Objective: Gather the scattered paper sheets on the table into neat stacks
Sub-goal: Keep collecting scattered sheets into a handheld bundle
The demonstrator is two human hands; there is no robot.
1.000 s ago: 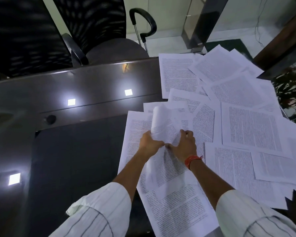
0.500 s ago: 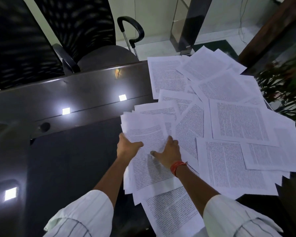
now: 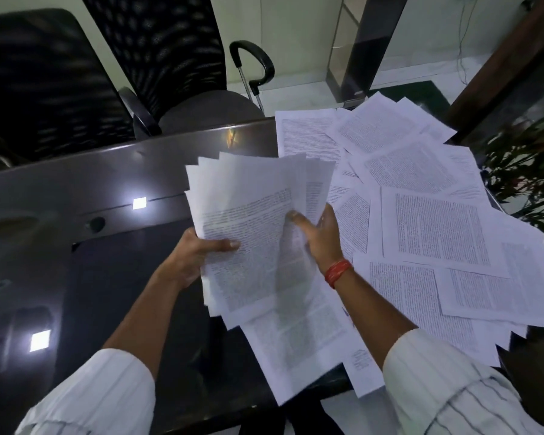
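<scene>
A fanned bundle of printed sheets (image 3: 248, 215) is raised off the dark table (image 3: 76, 189). My left hand (image 3: 198, 249) grips its left edge, thumb on top of the front page. My right hand (image 3: 318, 233) holds the bundle's right side, thumb on the front and fingers behind. Several loose printed sheets (image 3: 437, 227) lie scattered and overlapping across the right half of the table. One long sheet (image 3: 296, 340) lies under my forearms near the front edge.
Two black mesh office chairs (image 3: 157, 48) stand behind the table's far edge. A potted plant (image 3: 528, 158) is at the right, past the paper spread. Ceiling lights (image 3: 139, 203) reflect in the glossy tabletop on the left.
Both hands have lifted the gathered bundle off the table and tilted it up toward me. The sheets fanned out at the top. The view shifted slightly.
</scene>
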